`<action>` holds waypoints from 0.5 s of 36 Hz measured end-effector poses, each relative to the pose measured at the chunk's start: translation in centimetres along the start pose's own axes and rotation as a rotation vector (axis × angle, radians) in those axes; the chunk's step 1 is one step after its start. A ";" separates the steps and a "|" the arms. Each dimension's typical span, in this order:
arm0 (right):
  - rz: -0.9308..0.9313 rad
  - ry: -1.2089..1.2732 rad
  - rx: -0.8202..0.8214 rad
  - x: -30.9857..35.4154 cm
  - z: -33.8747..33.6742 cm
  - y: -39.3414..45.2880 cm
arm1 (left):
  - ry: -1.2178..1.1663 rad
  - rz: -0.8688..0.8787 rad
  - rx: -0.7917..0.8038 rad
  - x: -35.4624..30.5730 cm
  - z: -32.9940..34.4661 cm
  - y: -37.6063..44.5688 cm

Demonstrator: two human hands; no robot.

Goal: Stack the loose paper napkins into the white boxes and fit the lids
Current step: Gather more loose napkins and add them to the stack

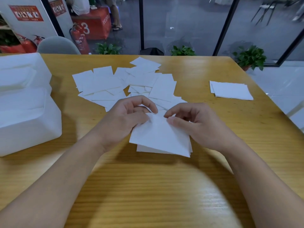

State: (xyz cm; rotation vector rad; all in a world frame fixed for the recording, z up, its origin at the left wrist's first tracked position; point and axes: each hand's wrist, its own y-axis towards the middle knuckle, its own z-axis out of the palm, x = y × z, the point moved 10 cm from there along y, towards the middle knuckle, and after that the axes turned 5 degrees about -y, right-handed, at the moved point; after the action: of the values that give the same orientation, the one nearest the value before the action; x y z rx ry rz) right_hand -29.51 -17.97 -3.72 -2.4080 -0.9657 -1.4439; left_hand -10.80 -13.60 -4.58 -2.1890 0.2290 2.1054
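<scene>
A small stack of white napkins sits in front of me, held between both hands just above the wooden table. My left hand pinches its far left corner with curled fingers. My right hand pinches the far right part with thumb and forefinger. Beyond my hands lies a spread of several loose napkins. A separate neat pile of napkins lies at the right. White plastic boxes stand at the table's left edge, the nearer one with napkins inside.
A grey chair back stands behind the table's far left. Potted plants and fire extinguishers sit on the floor beyond the far edge. The table's right edge runs diagonally near the neat pile.
</scene>
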 end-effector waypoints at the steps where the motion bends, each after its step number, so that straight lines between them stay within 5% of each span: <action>1: 0.023 0.027 -0.010 -0.4 -0.5 0.1 | 0.084 -0.011 -0.041 0.3 -0.5 0.1; 9: 0.144 -0.296 -0.002 -3.3 -1.1 0.0 | 0.650 -0.014 -0.079 2.0 -0.9 0.3; 18: 0.131 -0.441 -0.004 -3.3 -1.7 -0.1 | 0.767 0.040 -0.124 1.9 -0.9 0.0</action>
State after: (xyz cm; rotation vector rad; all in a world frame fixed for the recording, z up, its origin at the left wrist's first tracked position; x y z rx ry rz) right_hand -31.87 -20.16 -5.65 -2.7945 -0.8594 -0.8875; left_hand -9.87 -13.87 -6.43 -2.9800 0.1917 1.2126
